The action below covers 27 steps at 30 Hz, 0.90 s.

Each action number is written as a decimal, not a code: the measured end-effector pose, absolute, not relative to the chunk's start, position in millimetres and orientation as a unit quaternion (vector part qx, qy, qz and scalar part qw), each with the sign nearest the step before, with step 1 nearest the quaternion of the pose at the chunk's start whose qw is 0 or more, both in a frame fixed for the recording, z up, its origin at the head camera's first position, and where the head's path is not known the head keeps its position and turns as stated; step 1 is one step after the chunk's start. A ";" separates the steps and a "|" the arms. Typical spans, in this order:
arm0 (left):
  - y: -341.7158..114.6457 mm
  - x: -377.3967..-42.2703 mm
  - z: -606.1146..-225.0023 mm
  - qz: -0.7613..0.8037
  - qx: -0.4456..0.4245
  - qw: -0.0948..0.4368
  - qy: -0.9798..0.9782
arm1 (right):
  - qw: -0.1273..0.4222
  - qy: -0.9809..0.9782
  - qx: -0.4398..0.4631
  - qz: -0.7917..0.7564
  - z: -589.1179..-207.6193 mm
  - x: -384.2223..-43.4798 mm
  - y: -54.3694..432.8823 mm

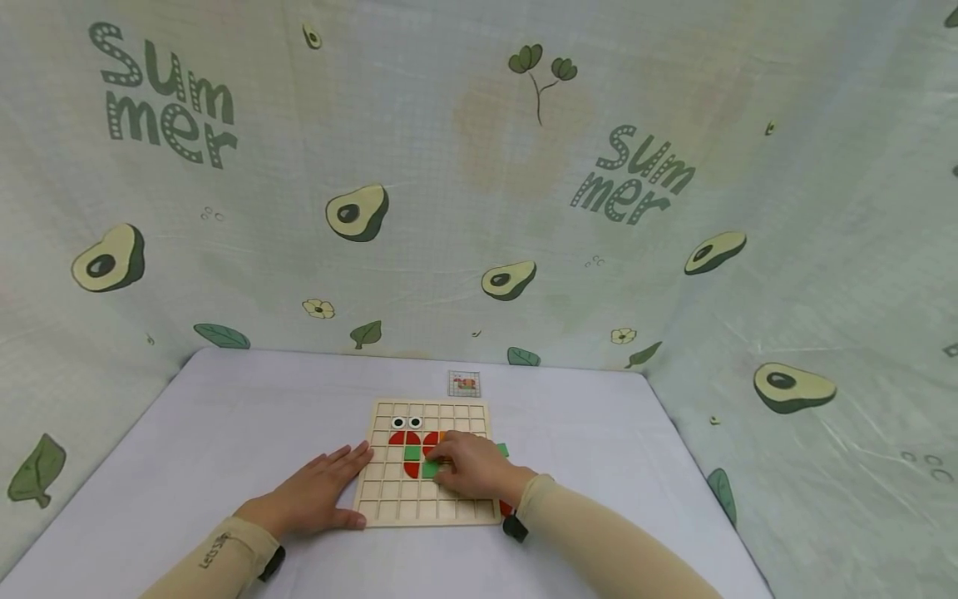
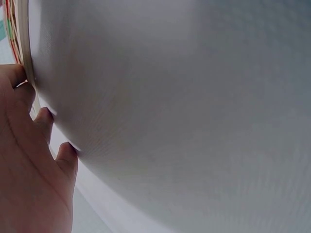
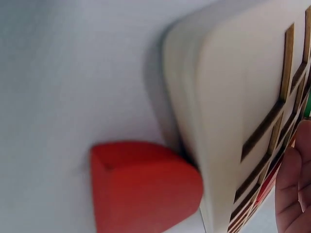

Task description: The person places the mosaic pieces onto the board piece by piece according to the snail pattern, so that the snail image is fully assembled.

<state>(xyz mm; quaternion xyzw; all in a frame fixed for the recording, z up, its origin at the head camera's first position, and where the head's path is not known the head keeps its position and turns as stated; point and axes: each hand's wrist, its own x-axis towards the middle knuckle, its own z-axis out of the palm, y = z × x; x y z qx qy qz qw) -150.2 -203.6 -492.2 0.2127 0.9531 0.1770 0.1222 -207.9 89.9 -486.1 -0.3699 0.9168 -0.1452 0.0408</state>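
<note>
A wooden grid board (image 1: 397, 509) lies on the table, seen edge-on in the left wrist view. My left hand (image 1: 314, 495) rests spread on the tabletop, its fingertips and thumb against the board's left edge. Over the board's middle, my right hand (image 1: 479, 467) pinches a green block (image 1: 430, 471) between thumb and fingers; the hand partly covers it. Left of that block sit a red quarter-round block (image 1: 412, 470) and a green square (image 1: 412, 452). Two eye pieces (image 1: 407, 423) lie above red curved pieces (image 1: 404, 438). More red and orange pieces show beside the right fingers.
A small picture card (image 1: 464, 384) lies beyond the board's far edge. Right of the board are a loose green piece (image 1: 502, 450) and a red block (image 3: 150, 189), the latter against the board's side. Printed cloth (image 1: 427, 150) hangs behind the table.
</note>
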 end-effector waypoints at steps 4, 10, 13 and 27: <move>-203.6 -150.3 -492.1 0.178 0.213 0.123 0.953 | 0.045 0.918 -0.365 -0.152 -482.8 -207.1 93.4; -204.1 -150.2 -492.9 0.177 0.210 0.125 0.953 | 0.057 0.909 -0.374 -0.175 -480.5 -206.4 96.4; -203.6 -150.1 -492.9 0.179 0.213 0.124 0.952 | 0.057 0.907 -0.379 -0.172 -482.1 -206.4 97.3; -205.3 -150.0 -494.4 0.178 0.218 0.121 0.952 | 0.045 0.935 -0.282 -0.209 -474.0 -220.8 165.4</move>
